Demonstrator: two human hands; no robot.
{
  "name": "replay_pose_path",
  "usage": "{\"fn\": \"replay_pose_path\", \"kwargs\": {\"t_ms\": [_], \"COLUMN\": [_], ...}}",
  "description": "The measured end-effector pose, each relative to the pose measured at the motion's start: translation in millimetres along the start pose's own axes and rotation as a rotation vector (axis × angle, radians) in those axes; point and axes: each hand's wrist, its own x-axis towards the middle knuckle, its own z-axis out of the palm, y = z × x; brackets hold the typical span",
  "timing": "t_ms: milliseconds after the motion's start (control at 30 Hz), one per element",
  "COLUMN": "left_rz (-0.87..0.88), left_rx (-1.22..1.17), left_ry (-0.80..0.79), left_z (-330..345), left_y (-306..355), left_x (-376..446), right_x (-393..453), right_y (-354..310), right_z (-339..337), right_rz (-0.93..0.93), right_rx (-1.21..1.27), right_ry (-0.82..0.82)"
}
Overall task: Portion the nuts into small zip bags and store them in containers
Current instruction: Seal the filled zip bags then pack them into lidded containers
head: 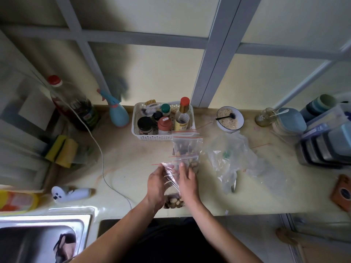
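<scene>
1. Zip bag [171, 179], part-filled with nuts [173, 203]: held upright at the counter's [133, 158] near edge.
2. Left hand [156, 184], right hand [187, 184]: fingers clamped on the bag's sides.
3. Step judged: sealing; the red strip is to be pressed shut next.
4. Filled bags [187, 147]: laid just behind.

Basket [163, 137] just behind filled bags [187, 147]
</scene>
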Motion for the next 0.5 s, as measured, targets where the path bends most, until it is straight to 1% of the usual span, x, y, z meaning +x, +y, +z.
{"fn": "replay_pose_path", "kwargs": {"t_ms": [100, 200, 233, 367, 500], "left_rz": [-0.07, -0.2, -0.232, -0.271, -0.269], "left_rx": [-0.103, -0.16, -0.179, -0.252, -0.235], "left_ry": [0.012, -0.023, -0.04, -0.008, 0.057], "left_z": [-1.2, -4.2, -5.6, -10.2, -16.6], "left_y": [1.1, 2.8, 2.9, -0.8, -4.0], "left_x": [1.6, 0.7, 0.5, 1.1, 2.7], "right_x": [-4.1, -5.3, -4.2, -3.1, -1.2], "right_y": [-4.8, -4.8, -4.0, -0.8, 1.9], "right_z": [-3.5, -6.5, -7.2, -6.1, -2.7], "right_rz": [0.024, 0.076, 0.082, 0.093, 0.097], "right_rx": [0.032, 0.168, 0.202, 0.251, 0.299], "right_ry": [-0.002, -0.067, -0.063, -0.029, 0.021]}}
